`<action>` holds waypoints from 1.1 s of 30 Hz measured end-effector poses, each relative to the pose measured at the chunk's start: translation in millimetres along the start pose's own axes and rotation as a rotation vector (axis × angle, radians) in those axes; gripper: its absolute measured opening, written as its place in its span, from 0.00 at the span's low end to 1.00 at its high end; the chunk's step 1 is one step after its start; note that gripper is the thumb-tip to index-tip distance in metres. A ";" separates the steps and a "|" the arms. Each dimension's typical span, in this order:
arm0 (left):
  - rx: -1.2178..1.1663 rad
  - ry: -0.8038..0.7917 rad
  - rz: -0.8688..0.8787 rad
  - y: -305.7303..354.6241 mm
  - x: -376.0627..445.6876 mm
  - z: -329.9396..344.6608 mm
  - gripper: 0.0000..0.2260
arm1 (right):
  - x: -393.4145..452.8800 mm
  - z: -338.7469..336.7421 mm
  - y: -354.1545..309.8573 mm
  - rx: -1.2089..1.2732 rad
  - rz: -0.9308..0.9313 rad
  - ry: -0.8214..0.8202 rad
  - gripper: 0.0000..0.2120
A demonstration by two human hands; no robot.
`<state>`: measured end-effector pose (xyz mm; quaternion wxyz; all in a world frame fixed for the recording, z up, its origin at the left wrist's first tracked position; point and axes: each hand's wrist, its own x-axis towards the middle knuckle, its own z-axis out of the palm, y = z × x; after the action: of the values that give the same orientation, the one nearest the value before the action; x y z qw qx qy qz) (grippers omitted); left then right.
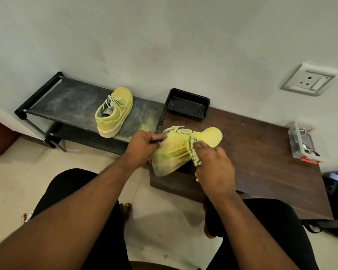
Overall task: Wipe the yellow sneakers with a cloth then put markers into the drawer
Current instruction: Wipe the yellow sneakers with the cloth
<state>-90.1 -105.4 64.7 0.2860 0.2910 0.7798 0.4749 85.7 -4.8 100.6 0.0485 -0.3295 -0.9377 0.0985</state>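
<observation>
Yellow sneaker (176,151) in left hand (144,146) grip; right hand (213,162) grip presses cloth (193,152) on it.

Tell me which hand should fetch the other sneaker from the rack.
Probably left. The left hand is nearer the second sneaker on the rack; the right hand is pressing the cloth.

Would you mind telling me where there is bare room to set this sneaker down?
Free: the wooden table between the black tray and the clear box; the rack shelf left of the other sneaker. Crowded: the table's near-left corner.
</observation>
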 end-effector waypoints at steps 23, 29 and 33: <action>0.665 -0.351 0.236 -27.5 5.7 31.5 0.57 | 6.3 38.6 -33.7 -0.226 -0.252 -0.240 0.32; 0.636 -0.333 0.288 -19.6 -2.8 26.9 0.63 | 33.0 11.2 -3.6 -0.275 -0.008 -0.073 0.18; 0.764 -0.350 0.308 -20.1 -8.3 29.0 0.59 | 27.3 18.2 -19.7 -0.213 -0.290 -0.219 0.24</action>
<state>-67.3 -102.4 36.7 0.2115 0.5644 0.7867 0.1336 49.6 -5.5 87.9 -0.0751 -0.1819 -0.9801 0.0260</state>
